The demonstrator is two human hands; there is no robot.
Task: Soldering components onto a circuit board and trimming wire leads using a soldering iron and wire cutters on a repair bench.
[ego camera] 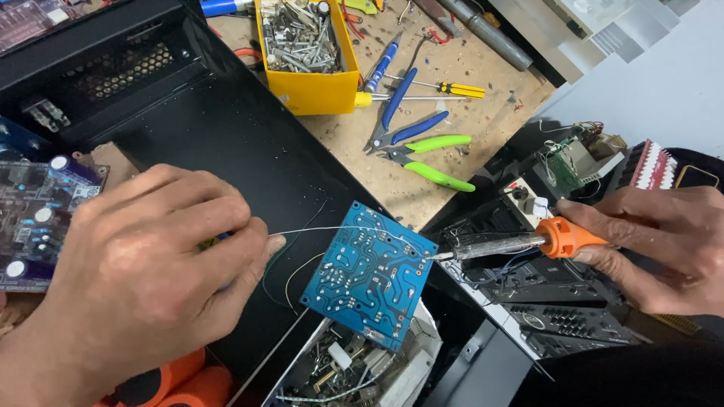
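Pretty even, soft white light is coming from overhead, so shadows are staying faint. The black metal case is soaking up detail, while the pale surface at top right is washing out a bit. Focus is holding sharp mid-frame, corners stretching slightly.

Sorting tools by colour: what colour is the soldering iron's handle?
Orange, on the soldering iron held by the right hand; head view.

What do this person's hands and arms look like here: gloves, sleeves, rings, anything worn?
Both are bare: the left hand and right hand wear no gloves, and no rings show. No watch or sleeve shows on the left wrist; the right wrist runs out of the picture.
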